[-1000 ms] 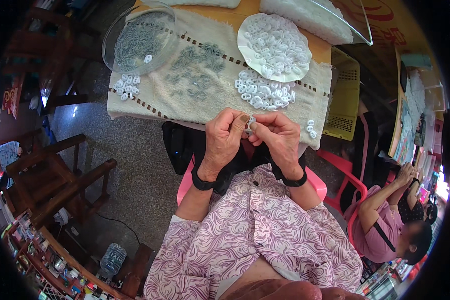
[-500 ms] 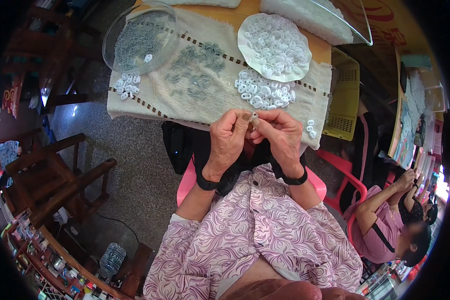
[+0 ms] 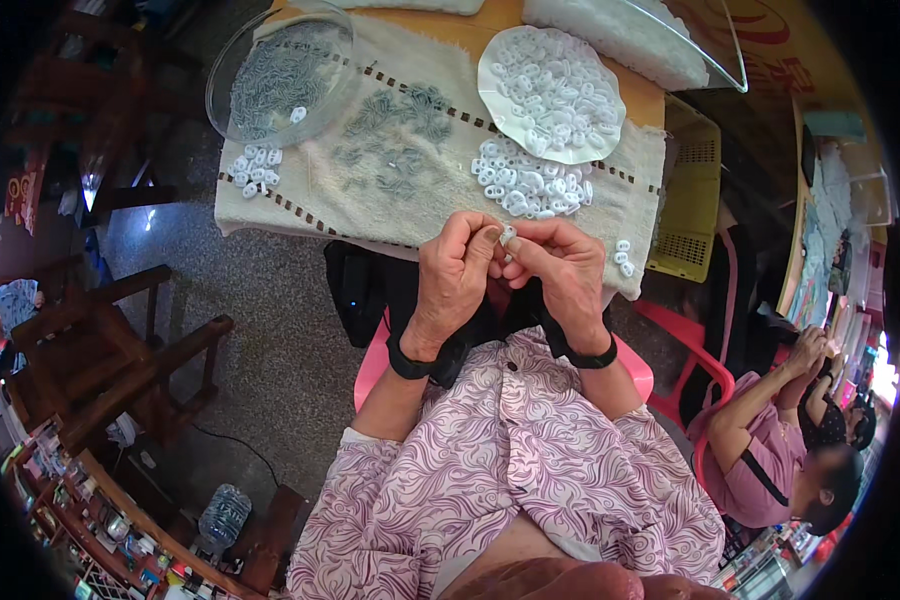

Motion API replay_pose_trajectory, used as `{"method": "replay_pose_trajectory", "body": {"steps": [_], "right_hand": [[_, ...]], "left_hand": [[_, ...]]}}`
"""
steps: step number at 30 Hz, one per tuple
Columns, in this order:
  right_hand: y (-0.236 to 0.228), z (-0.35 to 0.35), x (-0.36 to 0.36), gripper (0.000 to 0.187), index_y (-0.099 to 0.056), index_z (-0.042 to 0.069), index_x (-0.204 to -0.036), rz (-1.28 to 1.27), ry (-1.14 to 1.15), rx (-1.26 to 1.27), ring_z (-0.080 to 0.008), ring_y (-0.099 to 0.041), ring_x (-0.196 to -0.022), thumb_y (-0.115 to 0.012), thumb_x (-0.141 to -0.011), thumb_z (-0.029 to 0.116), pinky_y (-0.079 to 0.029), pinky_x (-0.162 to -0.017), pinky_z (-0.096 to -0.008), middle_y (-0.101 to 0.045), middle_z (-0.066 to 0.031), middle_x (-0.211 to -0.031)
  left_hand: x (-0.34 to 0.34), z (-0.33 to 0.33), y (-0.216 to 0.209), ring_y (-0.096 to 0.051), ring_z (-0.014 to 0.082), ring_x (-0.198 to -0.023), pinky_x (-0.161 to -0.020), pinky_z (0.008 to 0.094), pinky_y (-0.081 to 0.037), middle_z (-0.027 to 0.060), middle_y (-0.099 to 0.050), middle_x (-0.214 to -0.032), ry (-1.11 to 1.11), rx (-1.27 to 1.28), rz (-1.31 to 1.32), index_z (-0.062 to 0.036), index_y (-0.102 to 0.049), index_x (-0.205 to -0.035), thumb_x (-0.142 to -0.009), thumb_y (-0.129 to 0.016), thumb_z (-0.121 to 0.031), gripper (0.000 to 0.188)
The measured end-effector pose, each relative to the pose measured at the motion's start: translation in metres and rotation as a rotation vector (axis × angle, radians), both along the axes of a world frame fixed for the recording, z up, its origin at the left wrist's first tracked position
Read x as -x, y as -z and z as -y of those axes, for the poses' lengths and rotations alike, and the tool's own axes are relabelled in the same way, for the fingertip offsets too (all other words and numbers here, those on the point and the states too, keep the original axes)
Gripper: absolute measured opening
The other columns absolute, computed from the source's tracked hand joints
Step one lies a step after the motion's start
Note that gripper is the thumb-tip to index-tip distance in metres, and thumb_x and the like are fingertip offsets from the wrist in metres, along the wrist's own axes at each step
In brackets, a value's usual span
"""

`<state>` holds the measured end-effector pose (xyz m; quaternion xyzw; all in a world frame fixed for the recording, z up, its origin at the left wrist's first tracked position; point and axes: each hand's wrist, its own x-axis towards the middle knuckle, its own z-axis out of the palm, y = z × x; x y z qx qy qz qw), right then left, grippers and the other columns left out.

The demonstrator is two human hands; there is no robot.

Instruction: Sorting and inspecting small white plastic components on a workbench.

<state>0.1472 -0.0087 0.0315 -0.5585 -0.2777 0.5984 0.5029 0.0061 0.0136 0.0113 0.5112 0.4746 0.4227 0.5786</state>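
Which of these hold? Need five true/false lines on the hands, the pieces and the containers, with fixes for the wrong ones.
1. The left hand and right hand meet at a small white piece. True.
2. The wavy-edged plate is heaped with grey pieces. False: the plate is heaped with white pieces.
3. The clear round dish sits on the left side of the cloth. True.
4. The yellow crate is left of the table. False: the yellow crate is to its right.
5. Both wrists are bare. False: each wears a black band.
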Motion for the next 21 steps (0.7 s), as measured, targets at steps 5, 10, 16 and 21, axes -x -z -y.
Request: {"method": "replay_pose_trajectory", "body": {"steps": [5, 10, 16, 21], "right_hand": [[0.0, 0.002, 0.004, 0.016, -0.064, -0.005, -0.1, 0.088, -0.01, -0.038, -0.0115, -0.067, -0.067, -0.066, -0.086, 0.003, -0.055, -0.056, -0.021, -0.069, -0.0102, -0.08], [0.002, 0.004, 0.008, 0.012, -0.064, -0.004, -0.097, 0.172, -0.006, -0.116, -0.0104, -0.066, -0.065, -0.066, -0.086, 0.001, -0.054, -0.054, -0.0205, -0.069, -0.0093, -0.078], [0.006, 0.004, 0.008, 0.01, -0.063, -0.004, -0.096, 0.243, -0.047, -0.148, -0.0112, -0.066, -0.065, -0.064, -0.087, 0.0, -0.054, -0.054, -0.021, -0.068, -0.0089, -0.076], [0.01, 0.005, 0.004, 0.011, -0.061, -0.005, -0.098, 0.153, -0.04, -0.114, -0.0129, -0.068, -0.068, -0.062, -0.088, 0.001, -0.055, -0.057, -0.0216, -0.068, -0.01, -0.08]], "left_hand": [[-0.001, 0.0, 0.005, -0.058, 0.0082, -0.06, -0.054, 0.0234, -0.047, 0.004, -0.062, -0.071, -0.024, -0.063, -0.052, 0.0001, -0.056, -0.092, -0.095, -0.056, -0.013, 0.014], [-0.001, 0.001, 0.009, -0.06, 0.0137, -0.059, -0.054, 0.0276, -0.048, 0.0077, -0.061, -0.07, -0.032, -0.101, -0.101, -0.0005, -0.055, -0.09, -0.095, -0.057, -0.013, 0.013], [-0.002, 0.003, 0.013, -0.06, 0.0186, -0.06, -0.055, 0.031, -0.047, 0.0106, -0.06, -0.069, -0.031, -0.131, -0.124, -0.0007, -0.054, -0.088, -0.093, -0.058, -0.011, 0.012], [-0.003, 0.001, 0.01, -0.062, 0.0226, -0.061, -0.056, 0.0324, -0.048, 0.0121, -0.061, -0.069, -0.026, -0.097, -0.135, -0.0003, -0.055, -0.088, -0.092, -0.058, -0.009, 0.01]]}}
